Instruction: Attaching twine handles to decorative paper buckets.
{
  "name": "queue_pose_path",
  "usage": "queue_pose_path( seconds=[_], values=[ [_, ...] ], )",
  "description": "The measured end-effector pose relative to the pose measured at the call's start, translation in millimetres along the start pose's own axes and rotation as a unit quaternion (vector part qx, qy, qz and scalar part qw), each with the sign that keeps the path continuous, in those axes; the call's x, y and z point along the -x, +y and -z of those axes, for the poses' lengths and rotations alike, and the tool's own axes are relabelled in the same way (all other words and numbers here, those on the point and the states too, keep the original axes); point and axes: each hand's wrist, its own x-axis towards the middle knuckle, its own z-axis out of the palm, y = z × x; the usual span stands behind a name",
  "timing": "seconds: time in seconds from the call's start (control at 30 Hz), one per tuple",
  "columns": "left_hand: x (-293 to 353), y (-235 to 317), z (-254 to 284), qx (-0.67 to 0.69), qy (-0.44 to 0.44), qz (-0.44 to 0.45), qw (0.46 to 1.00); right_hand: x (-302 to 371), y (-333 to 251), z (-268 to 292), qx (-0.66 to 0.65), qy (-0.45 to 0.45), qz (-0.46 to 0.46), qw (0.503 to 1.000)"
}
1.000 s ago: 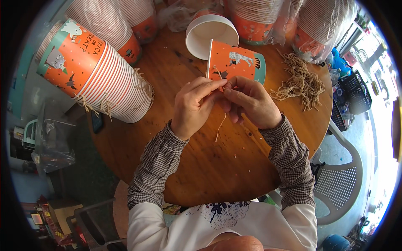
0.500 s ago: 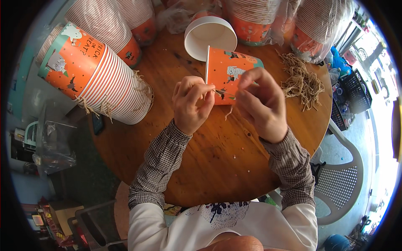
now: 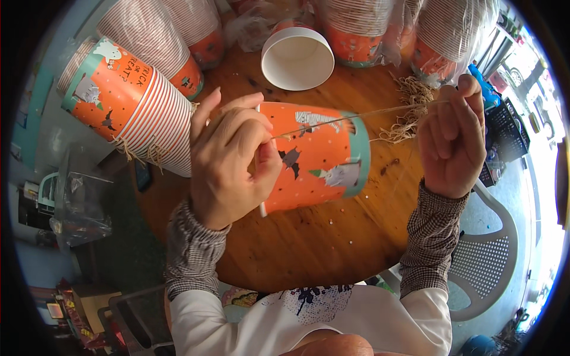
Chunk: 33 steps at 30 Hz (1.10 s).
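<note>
Table's near edge point(image 3: 309, 279) lies clear of bucket point(image 3: 317, 163), string point(image 3: 386, 111).

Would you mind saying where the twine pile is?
In the head view, the twine pile lies toward the upper right of the table, near the right hand and bagged cups.

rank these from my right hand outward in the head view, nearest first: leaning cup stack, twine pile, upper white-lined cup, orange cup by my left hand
From the right hand:
1. Twine pile: just to its left
2. Orange cup: further left, beside the left hand
3. White-lined cup: upper middle
4. Leaning cup stack: far left
</note>
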Motion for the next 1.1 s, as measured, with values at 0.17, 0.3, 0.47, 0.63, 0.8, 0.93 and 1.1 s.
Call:
queue_pose_path(
  seconds=[0.17, 0.3, 0.47, 0.63, 0.8, 0.93, 1.1],
  values=[
    [-18.1, -3.3, 16.2, 0.024, -0.105, 0.014, 0.994, 1.1, 15.3, 6.4, 0.020, 0.095, -0.053, 0.994],
    [-20.4, -12.0, -8.6, 0.135, -0.226, 0.064, 0.963, 0.3, 34.9, 19.9, 0.008, 0.140, -0.082, 0.987],
    [-18.3, -13.1, -46.6, 0.267, -0.277, 0.212, 0.898, 4.0, 37.3, 32.3, 0.034, 0.168, -0.070, 0.983],
    [-0.6, -23.0, -72.2, 0.488, -0.309, 0.220, 0.786, -7.0, 37.2, 41.1, 0.050, 0.179, -0.036, 0.982],
    [-5.6, -10.3, -83.7, 0.463, -0.338, 0.171, 0.801, -15.9, 34.3, 38.7, 0.079, 0.187, -0.051, 0.978],
    [-14.1, 2.3, -86.5, 0.419, -0.338, 0.178, 0.823, -20.6, 30.0, 30.7, 0.093, 0.099, -0.019, 0.991],
    [-7.2, -0.6, -100.1, 0.445, -0.310, 0.134, 0.830, -25.4, 7.7, -19.4, 0.156, -0.001, 0.035, 0.987]
  ],
)
